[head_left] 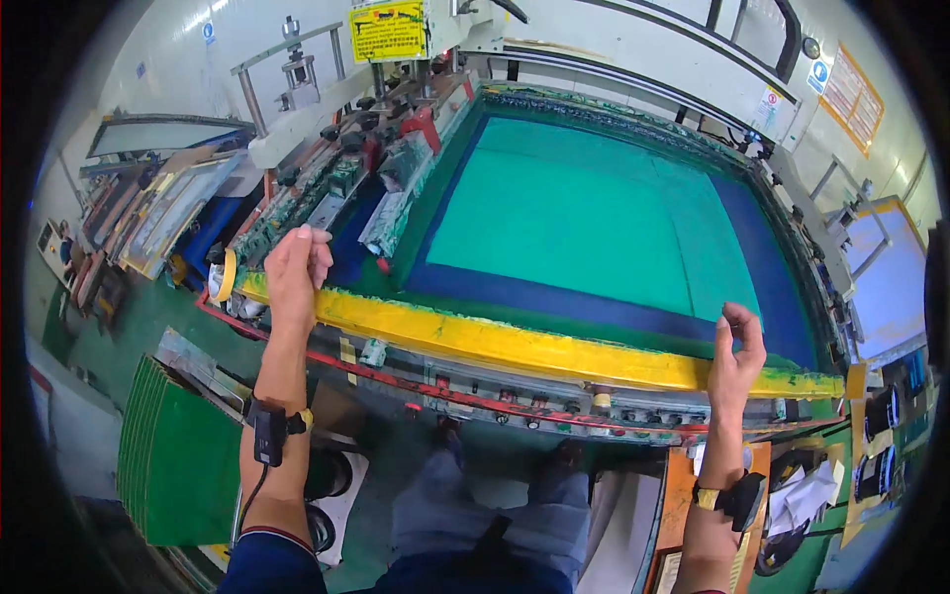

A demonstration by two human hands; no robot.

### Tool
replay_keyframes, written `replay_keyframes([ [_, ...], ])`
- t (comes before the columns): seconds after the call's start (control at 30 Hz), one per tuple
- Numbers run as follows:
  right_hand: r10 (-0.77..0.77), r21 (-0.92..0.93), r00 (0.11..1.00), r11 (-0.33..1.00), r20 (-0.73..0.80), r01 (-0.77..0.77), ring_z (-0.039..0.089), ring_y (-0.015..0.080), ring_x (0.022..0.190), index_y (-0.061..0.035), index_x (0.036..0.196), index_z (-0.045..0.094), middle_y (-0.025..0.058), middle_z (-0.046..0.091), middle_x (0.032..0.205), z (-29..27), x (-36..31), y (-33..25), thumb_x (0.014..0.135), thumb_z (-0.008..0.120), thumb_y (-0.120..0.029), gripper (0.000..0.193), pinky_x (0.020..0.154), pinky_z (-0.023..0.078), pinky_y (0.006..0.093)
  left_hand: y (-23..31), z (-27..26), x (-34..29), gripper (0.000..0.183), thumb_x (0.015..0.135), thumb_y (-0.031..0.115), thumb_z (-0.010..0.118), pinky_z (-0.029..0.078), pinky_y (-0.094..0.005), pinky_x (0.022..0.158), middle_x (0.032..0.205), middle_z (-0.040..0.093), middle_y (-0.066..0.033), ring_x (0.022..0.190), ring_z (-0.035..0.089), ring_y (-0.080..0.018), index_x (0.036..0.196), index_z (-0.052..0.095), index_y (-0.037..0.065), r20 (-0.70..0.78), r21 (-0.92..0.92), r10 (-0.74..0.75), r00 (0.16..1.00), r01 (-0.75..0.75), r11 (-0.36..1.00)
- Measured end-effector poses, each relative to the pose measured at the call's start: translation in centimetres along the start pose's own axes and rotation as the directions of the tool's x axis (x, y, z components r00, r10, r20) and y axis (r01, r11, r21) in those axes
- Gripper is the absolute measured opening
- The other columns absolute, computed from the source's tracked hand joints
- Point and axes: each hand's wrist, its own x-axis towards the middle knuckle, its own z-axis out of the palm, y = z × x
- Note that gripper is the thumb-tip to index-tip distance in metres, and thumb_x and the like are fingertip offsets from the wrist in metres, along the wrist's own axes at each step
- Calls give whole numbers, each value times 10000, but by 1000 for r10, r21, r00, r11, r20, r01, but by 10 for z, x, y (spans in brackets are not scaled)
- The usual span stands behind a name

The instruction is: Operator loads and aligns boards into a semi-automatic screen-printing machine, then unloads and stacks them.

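Note:
A wide screen-printing frame [554,346] lies before me, its near bar covered in yellow tape. Inside it stretches a bright green mesh screen [564,193] with a dark blue border. At the bar's left end is my left hand [300,265], its fingers curled in together and nothing seen in them. Over the right part of the bar my right hand [738,348] has its fingers loosely bent, the thumb apart from them and nothing between. Whether either wrist rests on the bar I cannot tell. A roll of yellow tape [229,275] sits beside the left end of the bar.
Ink-stained clamps and a carriage [401,188] stand along the frame's left side. The machine's white beam [633,59] crosses the back. Green boards [173,455] are stacked at lower left. An orange-brown board [683,495] lies at lower right, with crumpled white paper [800,500] near it.

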Motion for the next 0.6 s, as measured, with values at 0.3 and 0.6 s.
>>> replay_keyframes([
  [0.3,6,-72,1000,997,22,-4,576,179,916,19,1031,611,90,632,958,9,0,0,883,592,-103,192,846,442,312,-4,-7,5,249,973,252,516,309,-190,487,671,544,28,553,434,-37,905,641,46,28,44,31,999,-32,998],
  [0.6,13,-45,1000,999,-20,-14,590,171,899,18,1047,624,87,648,964,10,1,7,879,598,-99,207,824,458,306,-4,-4,6,218,966,228,531,318,-184,503,684,551,42,565,441,-27,932,650,49,54,29,33,998,-35,999],
])
